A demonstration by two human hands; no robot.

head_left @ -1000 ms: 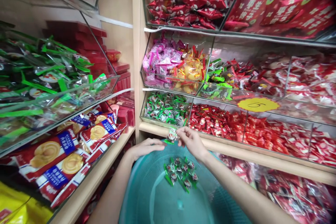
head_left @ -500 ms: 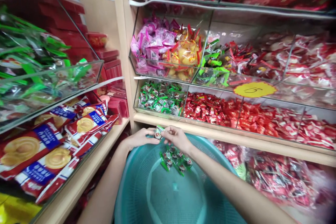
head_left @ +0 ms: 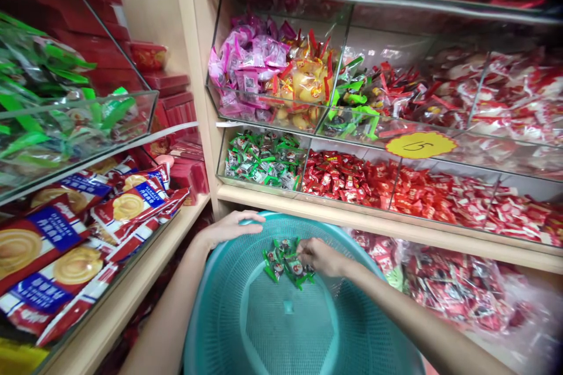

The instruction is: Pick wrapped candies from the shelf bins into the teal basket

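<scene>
Teal basket (head_left: 288, 337), left hand (head_left: 235, 227) at its far left rim, fingers slightly apart. Right hand (head_left: 323, 256)'s inside it, fingers bunched, can't tell if they're gripping. Green candies (head_left: 295, 268) are by those fingertips, toward the basket's far side.

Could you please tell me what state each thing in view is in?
Left hand: open, at the basket's far rim
Right hand: fingers curled at the candies inside the basket; grip unclear
Teal basket: upright, uncovered, mostly bare inside
Green candies in the basket: wrapped, clustered
Green candies in the bin: wrapped, heaped
Yellow tag: handwritten, on the shelf front
Biscuit packets: lying piled, apparently sealed
</scene>
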